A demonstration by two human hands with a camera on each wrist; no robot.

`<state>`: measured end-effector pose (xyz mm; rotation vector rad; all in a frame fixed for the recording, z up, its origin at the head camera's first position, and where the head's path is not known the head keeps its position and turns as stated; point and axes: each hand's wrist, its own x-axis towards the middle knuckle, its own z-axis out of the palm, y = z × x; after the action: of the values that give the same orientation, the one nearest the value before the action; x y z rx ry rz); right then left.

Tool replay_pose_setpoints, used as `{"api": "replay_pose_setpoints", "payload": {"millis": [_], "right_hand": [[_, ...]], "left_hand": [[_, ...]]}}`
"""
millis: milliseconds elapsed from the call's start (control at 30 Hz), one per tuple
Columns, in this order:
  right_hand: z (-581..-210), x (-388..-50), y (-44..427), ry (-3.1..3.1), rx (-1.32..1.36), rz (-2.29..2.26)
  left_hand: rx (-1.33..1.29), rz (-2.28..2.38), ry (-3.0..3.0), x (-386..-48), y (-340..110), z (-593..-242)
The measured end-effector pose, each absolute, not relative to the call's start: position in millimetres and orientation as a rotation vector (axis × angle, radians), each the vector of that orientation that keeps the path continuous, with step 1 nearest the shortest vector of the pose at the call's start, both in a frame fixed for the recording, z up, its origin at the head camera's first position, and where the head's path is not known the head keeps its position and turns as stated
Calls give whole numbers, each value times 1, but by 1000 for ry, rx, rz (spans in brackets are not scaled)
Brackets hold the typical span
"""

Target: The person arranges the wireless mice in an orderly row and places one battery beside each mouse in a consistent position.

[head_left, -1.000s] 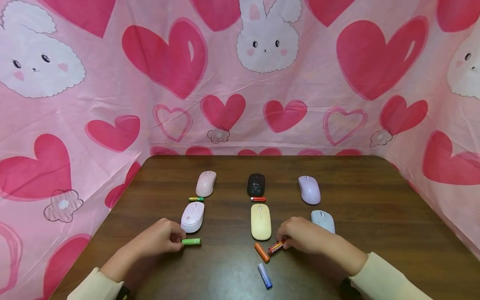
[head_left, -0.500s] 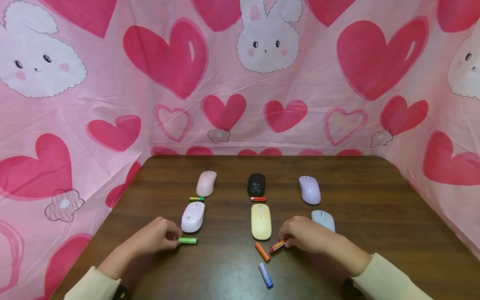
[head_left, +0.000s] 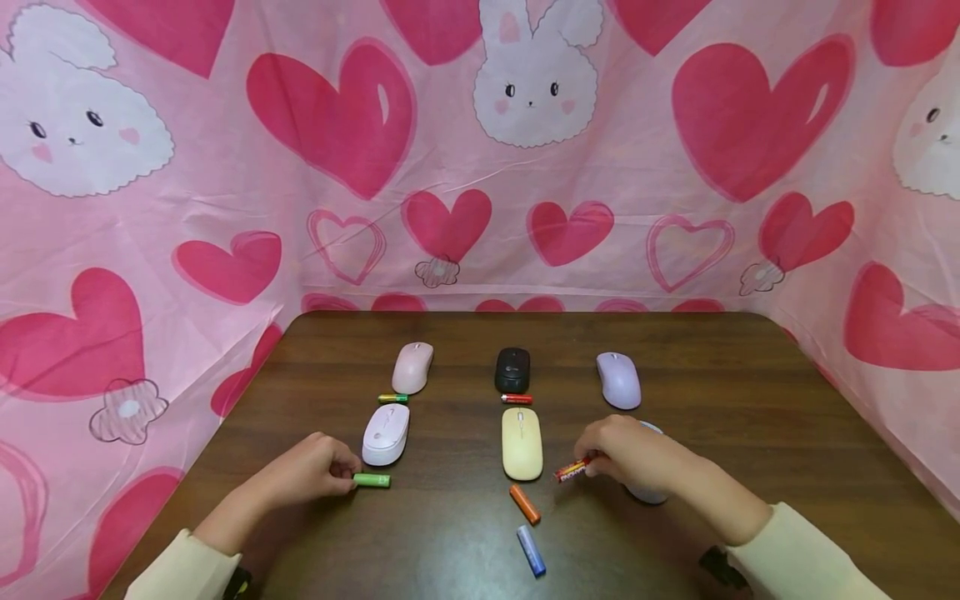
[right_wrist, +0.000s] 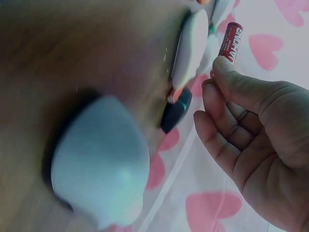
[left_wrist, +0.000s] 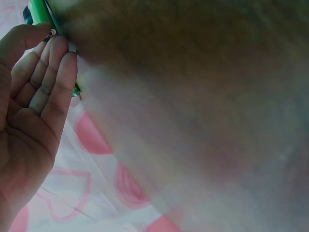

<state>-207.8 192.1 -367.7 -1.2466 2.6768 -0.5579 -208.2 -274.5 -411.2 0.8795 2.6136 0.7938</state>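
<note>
My left hand (head_left: 309, 471) pinches one end of a green battery (head_left: 372, 480) between thumb and fingertips, just in front of the white mouse (head_left: 386, 435). The left wrist view shows the thumb against the green battery (left_wrist: 39, 13). With thumb and fingertips, my right hand (head_left: 633, 454) grips a red battery (head_left: 572, 471), its far end pointing left. Lettering shows on the red battery (right_wrist: 231, 42) in the right wrist view. That hand hangs over the pale blue mouse (head_left: 647, 496), hiding most of it; the right wrist view shows the mouse (right_wrist: 101, 157) close up.
An orange battery (head_left: 525, 504) and a blue battery (head_left: 531, 550) lie in front of the yellow mouse (head_left: 522, 443). Behind are pink (head_left: 412, 368), black (head_left: 513, 371) and purple mice (head_left: 619, 381). A green-gold battery (head_left: 393, 398) and another red battery (head_left: 517, 399) lie between the rows.
The right hand has moved right and away from me with the red battery, off the orange battery and over the pale blue mouse. The left hand has drawn the green battery slightly left.
</note>
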Motion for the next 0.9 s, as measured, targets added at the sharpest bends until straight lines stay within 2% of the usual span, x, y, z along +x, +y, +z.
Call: {"api": "replay_pose_setpoints", "payload": {"millis": [433, 900], "right_hand": [[-353, -222, 230, 2783, -1172, -623], [-361, -245, 266, 2901, -1074, -644]], "left_hand": [[842, 771, 2625, -210, -274, -412], [798, 759, 2647, -208, -274, -411]]}}
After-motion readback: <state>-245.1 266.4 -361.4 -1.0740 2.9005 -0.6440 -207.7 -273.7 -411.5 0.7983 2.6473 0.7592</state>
